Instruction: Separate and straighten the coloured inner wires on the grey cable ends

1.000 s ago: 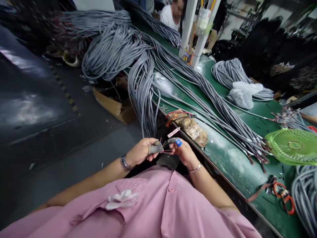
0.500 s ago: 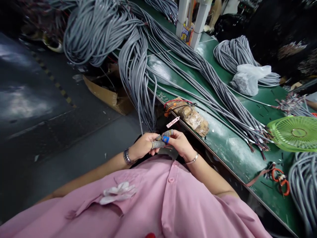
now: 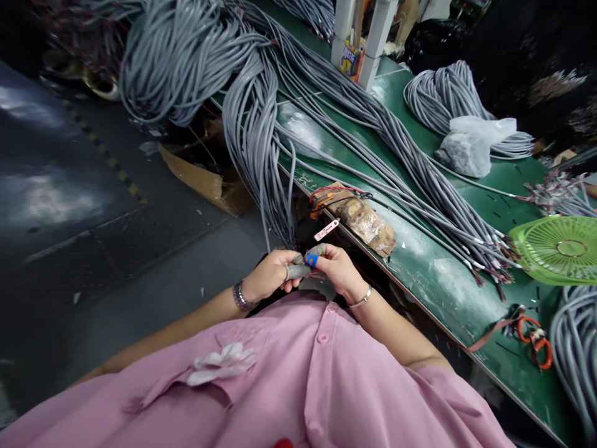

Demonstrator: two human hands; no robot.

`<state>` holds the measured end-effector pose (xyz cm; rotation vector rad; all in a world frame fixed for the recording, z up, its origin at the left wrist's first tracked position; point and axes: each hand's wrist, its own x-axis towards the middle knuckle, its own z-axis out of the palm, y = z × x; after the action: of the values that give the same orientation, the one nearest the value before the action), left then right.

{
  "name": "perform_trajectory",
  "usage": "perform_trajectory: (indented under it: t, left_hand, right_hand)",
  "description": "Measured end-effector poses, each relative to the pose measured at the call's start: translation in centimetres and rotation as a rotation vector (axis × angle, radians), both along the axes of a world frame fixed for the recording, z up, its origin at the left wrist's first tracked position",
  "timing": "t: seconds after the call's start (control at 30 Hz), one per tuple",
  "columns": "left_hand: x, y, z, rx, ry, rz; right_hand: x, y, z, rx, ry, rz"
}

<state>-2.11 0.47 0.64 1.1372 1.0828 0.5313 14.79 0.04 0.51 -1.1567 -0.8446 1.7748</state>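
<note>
My left hand [image 3: 269, 274] and my right hand [image 3: 339, 269] meet in front of my chest, fingertips pressed together over the end of a grey cable [image 3: 298, 272]. Taped finger guards cover some fingertips, one of them blue. The thin coloured wires at the cable end are hidden between the fingers. Both hands are closed in a pinch. A wristwatch sits on my left wrist and a bracelet on my right. The hands hover just off the near edge of the green workbench [image 3: 433, 274].
Thick bundles of grey cables [image 3: 261, 124] drape over the bench edge and run across it. A taped wooden block [image 3: 361, 218] with red wires lies near the edge. A green fan [image 3: 557, 249], a plastic bag [image 3: 469, 149], orange-handled tool [image 3: 532, 333] and a cardboard box [image 3: 200, 174] are around.
A second ago the coloured wires fanned out between my hands; now my fingers have closed over them. The view has tilted down slightly.
</note>
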Motion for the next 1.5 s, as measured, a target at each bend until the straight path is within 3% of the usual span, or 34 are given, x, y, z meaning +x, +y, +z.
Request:
perform_trajectory:
  t: [0.5, 0.77, 0.9, 1.13, 1.2, 1.37, 1.5]
  left_hand:
    - [-0.1, 0.0, -0.3, 0.010, -0.075, 0.113]
    - [-0.9, 0.7, -0.1, -0.012, -0.120, 0.100]
    - [-1.2, 1.4, 0.6, -0.053, -0.178, 0.059]
    - [-0.8, 3.4, -0.2, -0.151, -0.317, -0.141]
    - [-0.7, 3.9, -0.5, -0.164, -0.352, -0.173]
    - [-0.4, 4.9, -0.8, -0.160, -0.393, -0.228]
    - [-0.1, 5.5, -1.0, -0.167, -0.420, -0.258]
  right_hand:
    - [-0.7, -0.1, -0.8, -0.017, 0.056, -0.127]
    - [1.2, 0.3, -0.9, -0.028, 0.159, -0.102]
    - [2.5, 1.4, -0.9, -0.054, 0.198, -0.158]
    - [2.3, 3.5, -0.2, 0.005, 0.312, 0.035]
    - [1.9, 3.5, -0.3, 0.065, 0.275, -0.019]
    - [0.8, 3.0, -1.4, 0.262, 0.001, -0.306]
    - [0.5, 3.3, -1.4, 0.170, 0.168, -0.223]
